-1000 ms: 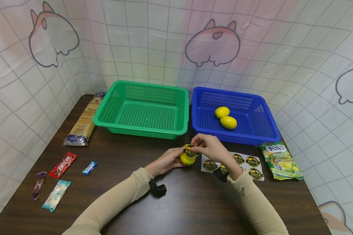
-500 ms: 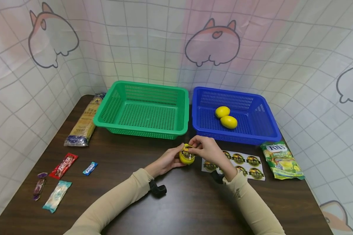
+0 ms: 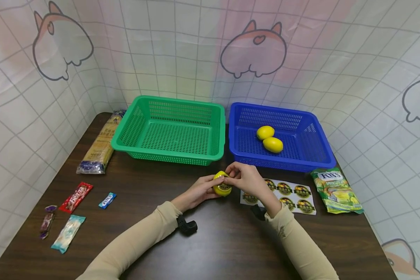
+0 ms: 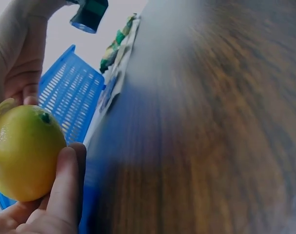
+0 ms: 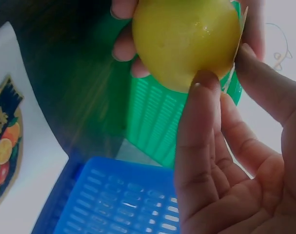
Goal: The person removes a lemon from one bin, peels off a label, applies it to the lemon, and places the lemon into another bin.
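Observation:
A yellow lemon [image 4: 28, 156] sits in my left hand [image 3: 198, 191], whose fingers curl round its side and underside. A round black-and-gold sticker [image 3: 225, 188] lies against the lemon's near face. My right hand [image 3: 249, 179] pinches the sticker's edge, with thumb and fingers touching the lemon. In the right wrist view, the sticker's rim stands slightly off the peel beside the thumb [image 5: 257, 73]. The sticker sheet [image 3: 289, 189] lies on the table under my right wrist, holding several matching stickers.
Behind my hands stand a green basket [image 3: 168, 157] and a blue basket [image 3: 281, 165] with two lemons [image 3: 273, 145]. A FOX'S candy bag [image 3: 336, 190] lies right. A noodle pack [image 3: 99, 146] and several wrapped sweets, including a red one [image 3: 76, 197], lie left.
The sticker, earlier held up in front of the lemon by my right hand, now lies against its face. The left thumb has moved onto the sticker's upper edge. The baskets stay put.

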Available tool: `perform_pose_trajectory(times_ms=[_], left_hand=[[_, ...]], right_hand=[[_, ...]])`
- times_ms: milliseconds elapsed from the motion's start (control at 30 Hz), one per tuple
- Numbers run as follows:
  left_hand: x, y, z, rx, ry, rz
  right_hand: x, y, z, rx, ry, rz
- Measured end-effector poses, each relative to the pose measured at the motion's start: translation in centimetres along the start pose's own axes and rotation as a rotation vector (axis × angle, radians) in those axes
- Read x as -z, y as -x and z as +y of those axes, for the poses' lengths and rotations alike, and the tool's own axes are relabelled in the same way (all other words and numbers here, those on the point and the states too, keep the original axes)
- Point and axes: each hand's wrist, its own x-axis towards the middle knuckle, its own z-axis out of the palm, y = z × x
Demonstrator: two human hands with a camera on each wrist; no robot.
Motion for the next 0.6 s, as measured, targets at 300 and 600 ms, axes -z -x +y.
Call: perform_pose_trajectory(times_ms=[300,600], left_hand=[[-0.3,0.1,0.7,-0.027,0.017,-0.042],[-0.4,0.4,0.9,-0.046,-0.007,-0.059]], right_hand=[[0.5,0.5,0.7,-0.051,-0.074,-0.039],[0.1,0.5,1.2,-0.078,-0.233,-0.184]])
